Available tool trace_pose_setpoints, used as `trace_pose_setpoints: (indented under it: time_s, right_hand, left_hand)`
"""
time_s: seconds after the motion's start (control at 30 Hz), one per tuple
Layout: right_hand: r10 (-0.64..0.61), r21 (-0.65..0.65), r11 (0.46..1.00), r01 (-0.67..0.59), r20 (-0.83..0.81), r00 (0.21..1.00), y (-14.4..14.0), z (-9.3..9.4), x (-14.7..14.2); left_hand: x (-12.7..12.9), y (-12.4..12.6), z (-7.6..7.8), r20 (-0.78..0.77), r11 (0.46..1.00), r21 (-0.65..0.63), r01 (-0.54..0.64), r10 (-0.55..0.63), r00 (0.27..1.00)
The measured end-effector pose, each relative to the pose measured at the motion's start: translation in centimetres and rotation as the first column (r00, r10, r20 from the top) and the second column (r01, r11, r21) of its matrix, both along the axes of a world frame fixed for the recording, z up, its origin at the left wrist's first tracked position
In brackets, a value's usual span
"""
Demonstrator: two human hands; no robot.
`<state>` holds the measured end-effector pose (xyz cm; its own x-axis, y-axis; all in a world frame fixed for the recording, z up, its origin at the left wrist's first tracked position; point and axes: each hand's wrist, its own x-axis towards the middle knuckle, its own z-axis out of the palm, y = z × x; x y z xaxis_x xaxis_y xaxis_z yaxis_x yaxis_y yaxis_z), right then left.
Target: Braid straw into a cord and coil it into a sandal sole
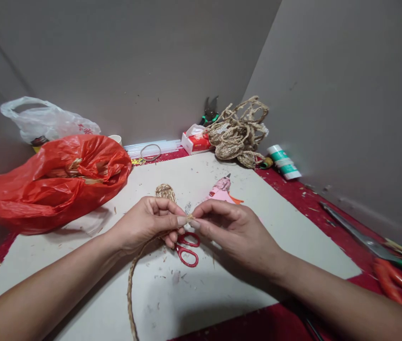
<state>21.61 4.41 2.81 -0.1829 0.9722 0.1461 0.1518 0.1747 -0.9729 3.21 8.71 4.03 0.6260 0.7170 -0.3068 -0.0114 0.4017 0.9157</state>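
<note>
Braided tan straw cord (130, 289) pinched at its frayed tip between thumb and forefinger of the left hand (150, 222), other fingers curled loosely beneath; running down and back from that hand toward the body in a long curve over the pale board (264, 246). Right hand (234, 229) meeting the left fingertip to fingertip, thumb and forefinger closed on the same frayed tip, remaining fingers bent and holding nothing else. Just behind the left hand, a small coiled oval of the same braid (165, 191), partly hidden by the knuckles. Directly under both hands, small red-handled scissors (187, 247), lying flat, untouched. Beyond the right hand, a pink glue gun (221, 189) on the board. Far left of the left hand, a crumpled red plastic bag (55, 182) with straw showing inside, a white plastic bag (48, 121) behind it. Far beyond the right hand, against the wall, a tangled heap of braided straw rope (238, 132), a red and white carton (195, 140) beside it. Well right of the right hand, large shears with red and green handles (381, 258) on the red cloth (325, 208).
</note>
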Motion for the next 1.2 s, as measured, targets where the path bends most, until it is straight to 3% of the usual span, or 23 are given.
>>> trace_pose_setpoints:
  time_s: [0.3,0.4,0.5,0.6,0.7,0.8,0.97,1.2]
  right_hand:
    - [0.004,-0.314,0.947,-0.068,-0.201,0.980,0.3,-0.4,0.1]
    - [0.002,-0.381,0.920,-0.096,-0.239,0.971,0.4,-0.5,0.2]
    - [0.009,-0.408,0.904,-0.127,-0.279,0.960,0.4,-0.4,0.2]
    - [0.002,-0.370,0.925,-0.093,-0.240,0.971,0.2,-0.3,0.2]
    - [0.007,-0.192,0.981,-0.028,-0.109,0.994,0.1,-0.2,0.1]
    - [-0.019,-0.028,0.999,0.018,-0.056,0.998,0.1,-0.2,0.2]
    - [0.089,-0.013,0.996,-0.089,-0.006,0.996,0.4,0.1,0.6]
    - [0.056,-0.066,0.996,-0.055,0.013,0.998,0.4,0.6,0.8]
  left_hand:
    - [0.4,-0.7,0.0,-0.071,0.983,0.166,-0.078,0.091,0.993]
    - [0.5,-1.0,0.1,-0.109,0.965,0.251,-0.077,0.107,0.988]
    - [0.6,-1.0,0.0,-0.094,0.961,0.258,-0.097,0.125,0.988]
    - [0.6,-1.0,-0.2,-0.076,0.974,0.200,-0.110,0.128,0.989]
    - [0.6,-0.9,-0.1,-0.043,0.991,0.090,-0.101,0.105,0.994]
    - [0.4,-0.7,0.2,-0.013,0.998,-0.009,-0.054,0.054,0.998]
    - [0.3,-0.4,0.4,-0.004,0.995,-0.096,-0.003,0.002,1.000]
    - [0.1,-0.2,0.0,0.045,0.996,-0.089,0.003,0.001,0.999]
